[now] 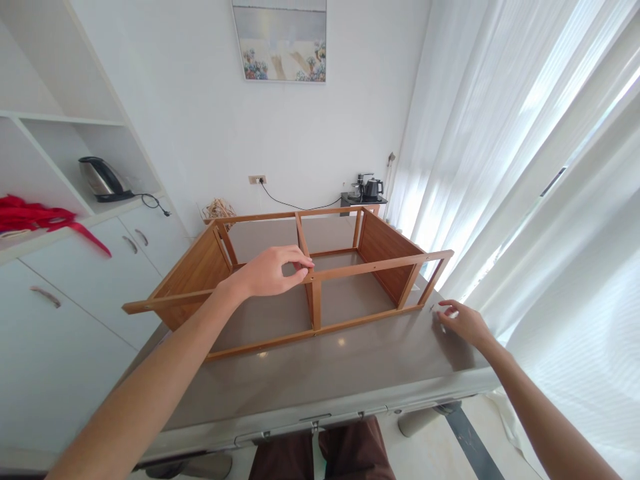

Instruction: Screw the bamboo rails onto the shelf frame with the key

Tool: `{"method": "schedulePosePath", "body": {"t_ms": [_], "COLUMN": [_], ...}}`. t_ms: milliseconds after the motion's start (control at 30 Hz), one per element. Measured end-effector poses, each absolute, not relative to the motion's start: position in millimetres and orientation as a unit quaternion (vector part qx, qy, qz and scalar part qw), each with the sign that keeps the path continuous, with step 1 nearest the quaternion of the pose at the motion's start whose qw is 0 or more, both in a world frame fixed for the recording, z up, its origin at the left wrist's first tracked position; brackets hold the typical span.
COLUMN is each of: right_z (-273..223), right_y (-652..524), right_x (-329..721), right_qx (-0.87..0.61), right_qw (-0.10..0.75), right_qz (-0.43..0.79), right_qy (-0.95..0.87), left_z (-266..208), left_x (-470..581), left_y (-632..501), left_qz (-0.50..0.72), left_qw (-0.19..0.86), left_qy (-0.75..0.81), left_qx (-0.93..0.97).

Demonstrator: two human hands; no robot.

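A wooden shelf frame (367,268) of slats and side panels lies on the grey-brown table (300,373). My left hand (273,270) reaches over it, thumb and fingertips closed at the front upper rail where the middle upright (316,303) joins. Whether a small part also sits between those fingertips, I cannot tell. Off the frame's right end, my right hand (465,321) hovers low over the tabletop, with fingers curved and apart and nothing visible in them. Close to its fingertips lies a tiny screw-like piece (432,308).
Left stands a white cabinet (85,287) with an electric kettle (104,179) and red cloth (37,217). Behind the frame are a bundle of dry sticks (219,209) and a small stand (377,200) with a coffee maker. White curtains (565,300) hang at the right.
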State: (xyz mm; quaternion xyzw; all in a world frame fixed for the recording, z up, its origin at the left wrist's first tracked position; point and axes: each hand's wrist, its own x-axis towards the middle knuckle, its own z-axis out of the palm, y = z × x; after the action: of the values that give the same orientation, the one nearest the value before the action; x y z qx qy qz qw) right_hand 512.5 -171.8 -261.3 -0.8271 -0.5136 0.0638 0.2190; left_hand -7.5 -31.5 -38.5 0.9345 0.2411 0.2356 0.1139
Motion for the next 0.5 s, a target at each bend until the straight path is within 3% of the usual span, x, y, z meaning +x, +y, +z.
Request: {"method": "schedulePosePath", "body": {"t_ms": [167,367,500], "right_z": [-246,-215,-186], "right_y": [-190,-202,-203], "right_x": [514,502,473], "right_qx": [-0.853,-0.824,-0.760], "right_qw": [0.203,0.204,0.247], "right_qz": [0.086,0.207,0.282], "right_qy": [-0.473,-0.486,-0.531], "left_z": [-36,-20,-14], "left_x": [-7,28,95], "left_y": [-34,-44,-50], "left_qz": [0.232,0.189,0.151], "left_qw": [0.088,-0.037,-0.015], "left_qy": [0.238,0.268,0.199], "left_qx": [0.939,0.944,0.968]}}
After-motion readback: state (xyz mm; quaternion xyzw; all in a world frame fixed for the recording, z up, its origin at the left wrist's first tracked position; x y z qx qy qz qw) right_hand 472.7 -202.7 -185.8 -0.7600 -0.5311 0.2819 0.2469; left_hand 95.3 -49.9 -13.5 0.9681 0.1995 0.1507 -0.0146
